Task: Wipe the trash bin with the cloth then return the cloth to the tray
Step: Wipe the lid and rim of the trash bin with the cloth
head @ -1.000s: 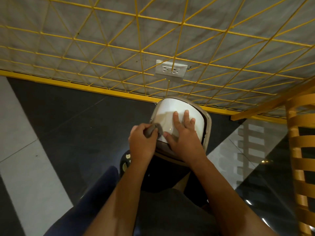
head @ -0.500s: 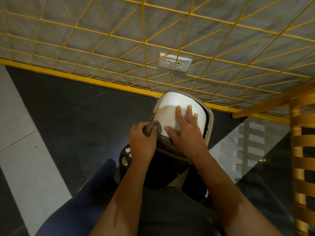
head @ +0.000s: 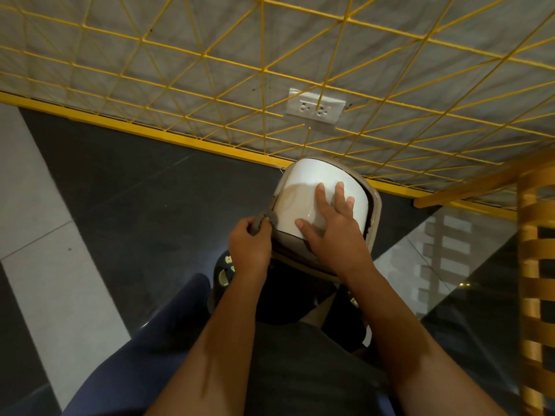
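Note:
A trash bin [head: 303, 181] with a white lid and a beige rim stands on the dark floor just in front of me, against the yellow wire fence. My right hand [head: 333, 229] lies flat on the lid with its fingers spread. My left hand [head: 249, 247] grips a small grey cloth [head: 264, 221] and holds it against the bin's left rim. No tray is in view.
A yellow wire grid fence [head: 261, 85] backs the bin, with a white wall socket [head: 315, 108] behind it. A yellow wooden chair [head: 534, 265] stands at the right. My legs and a patterned shoe [head: 223, 270] are below the bin.
My left hand has slid the cloth leftward off the lid onto the bin's left rim. My right hand stays flat on the lid.

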